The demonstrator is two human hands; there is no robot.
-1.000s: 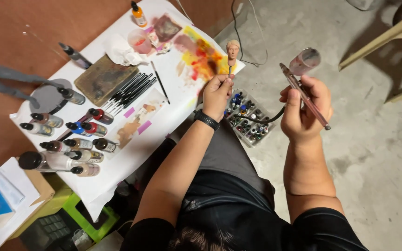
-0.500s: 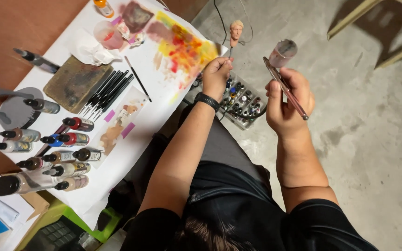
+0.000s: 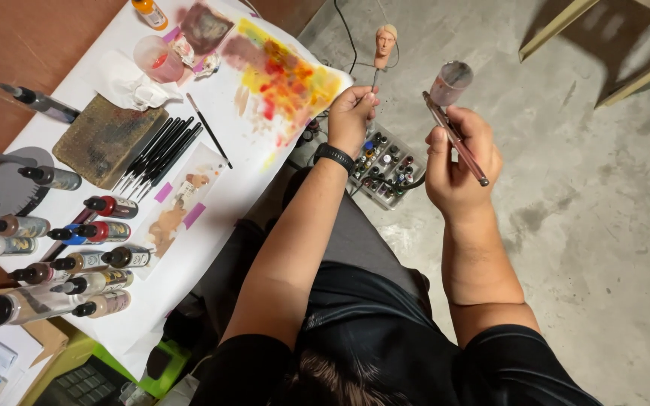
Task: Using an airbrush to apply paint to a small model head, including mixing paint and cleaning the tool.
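The left hand [image 3: 351, 113] is closed on a thin stick, its fingers pinched together around the shaft, and the stick carries a small painted model head [image 3: 384, 43] at its upper end, held upright above the concrete floor [image 3: 603, 225] just past the tabletop's right edge. A black wristband [image 3: 334, 156] sits on the left wrist. The right hand [image 3: 457, 162] is clamped around an airbrush [image 3: 454, 137], which lies slanted across the palm with its metal body running from upper left to lower right; the clear paint cup [image 3: 451, 81] stands on top of it, near the model head but apart from it. Whether a finger rests on the trigger cannot be told. Between and below the two hands, on the floor, sits a clear compartment tray [image 3: 385, 167] filled with small paint pots, partly covered by the left forearm. The white tabletop [image 3: 212, 218] lies to the left of both hands. On it are a paper sheet [image 3: 283, 79] stained yellow, orange and red, a row of black brushes [image 3: 161, 150] lying side by side, a brown sponge pad [image 3: 101, 139] just beside them, a crumpled white tissue [image 3: 131, 84], a clear cup [image 3: 153, 59] with reddish liquid, and a cluster of dropper bottles [image 3: 77, 256] lying on their sides toward the near left edge. A black cable [image 3: 344, 30] runs across the floor beyond the tabletop.
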